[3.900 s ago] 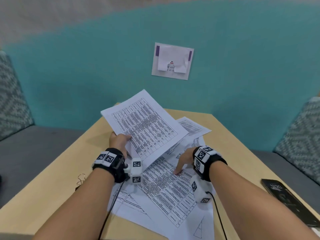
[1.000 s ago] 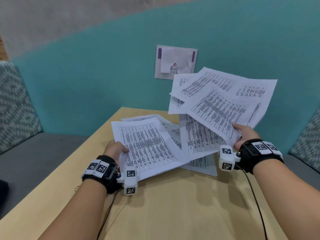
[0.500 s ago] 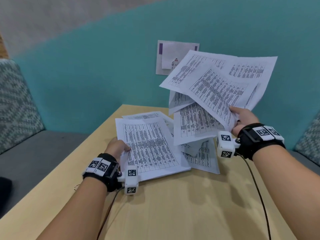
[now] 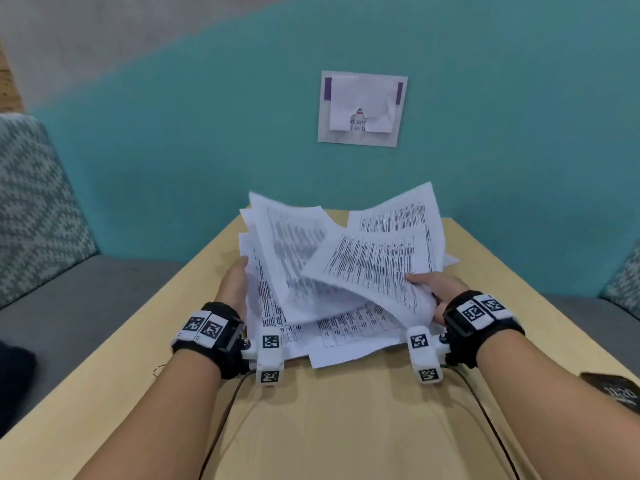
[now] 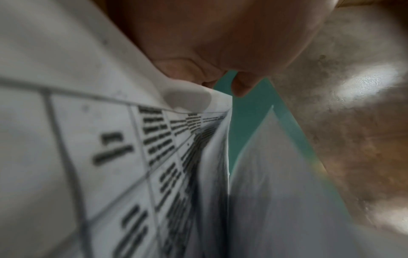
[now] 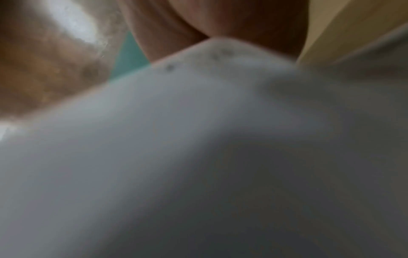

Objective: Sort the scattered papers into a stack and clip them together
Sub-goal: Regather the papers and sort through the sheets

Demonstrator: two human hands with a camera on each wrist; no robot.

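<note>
A loose, fanned bundle of white printed papers (image 4: 346, 265) hangs just above the far half of the wooden table (image 4: 346, 427), its sheets skewed at different angles. My left hand (image 4: 232, 289) holds the bundle's left edge, with the fingers hidden behind the sheets. My right hand (image 4: 431, 289) pinches the right edge, thumb on top. In the left wrist view the papers (image 5: 110, 157) lie against my left hand (image 5: 220, 43). Blurred papers (image 6: 198, 157) fill the right wrist view below my right hand (image 6: 198, 17). A wire paper clip (image 4: 159, 369) lies at the table's left edge.
A black phone (image 4: 614, 389) lies near the table's right edge. Grey sofa seats (image 4: 69, 289) with patterned cushions (image 4: 31, 202) flank the table. A teal wall with a taped notice (image 4: 362, 109) stands behind. Bare tabletop stretches between my forearms.
My right hand has brought its raised sheets down and leftward onto the sheets at my left hand. All the papers now sit in one loose bundle between both hands.
</note>
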